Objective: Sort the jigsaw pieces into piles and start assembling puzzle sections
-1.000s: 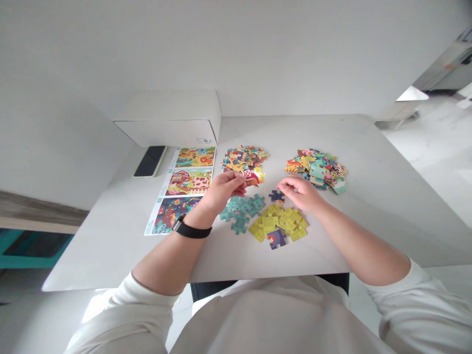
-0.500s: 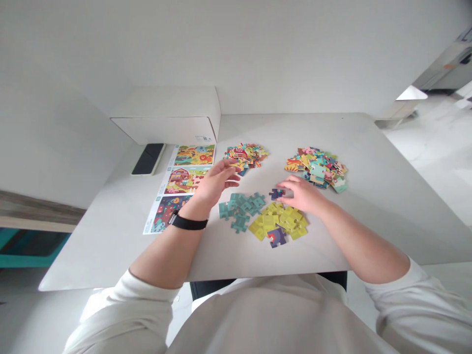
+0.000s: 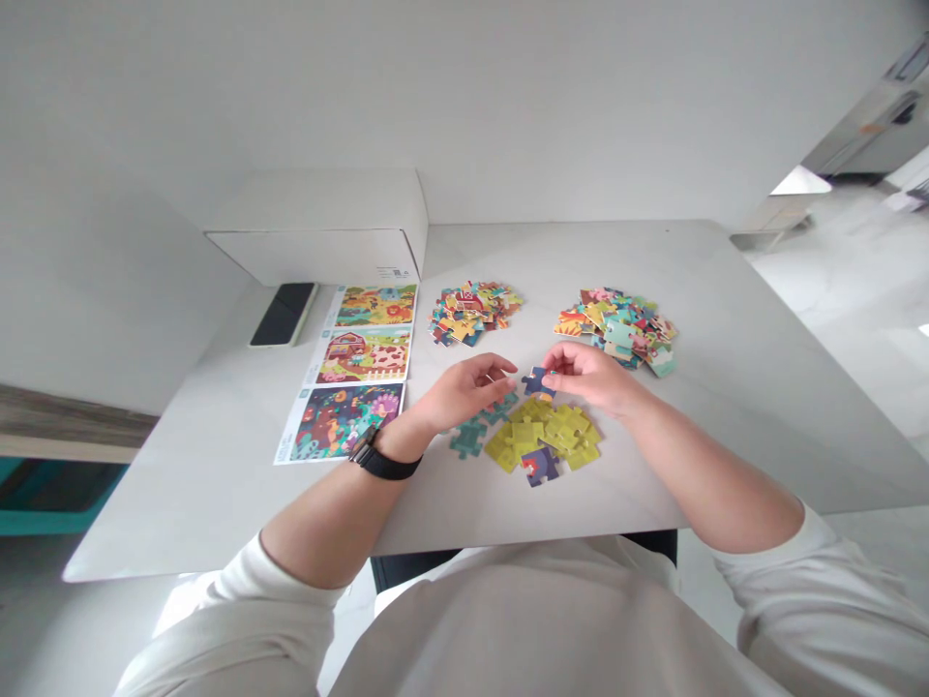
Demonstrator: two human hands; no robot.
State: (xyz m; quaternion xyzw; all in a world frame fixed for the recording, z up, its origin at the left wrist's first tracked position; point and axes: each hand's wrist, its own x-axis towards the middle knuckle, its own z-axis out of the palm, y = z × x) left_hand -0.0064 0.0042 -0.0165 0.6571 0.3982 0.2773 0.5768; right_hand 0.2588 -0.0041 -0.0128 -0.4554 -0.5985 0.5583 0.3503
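Observation:
My right hand (image 3: 591, 378) pinches a dark blue puzzle piece (image 3: 537, 380) just above the table. My left hand (image 3: 464, 392) hovers beside it with curled fingers apart, holding nothing, over some teal face-down pieces (image 3: 479, 426). A cluster of yellow-green face-down pieces (image 3: 544, 431) lies under my right hand, with one face-up piece (image 3: 541, 467) at its near edge. Two heaps of colourful pieces lie farther back, one in the middle (image 3: 471, 312) and one on the right (image 3: 620, 327).
A sheet with three puzzle pictures (image 3: 355, 373) lies left of the pieces. A black phone (image 3: 283, 315) and a white cardboard box (image 3: 326, 227) sit at the back left by the wall. The white table (image 3: 762, 387) ends at the right and near edges.
My left hand let go of a red piece onto the middle heap and came back toward the centre. My right hand picked the dark blue piece up off the table.

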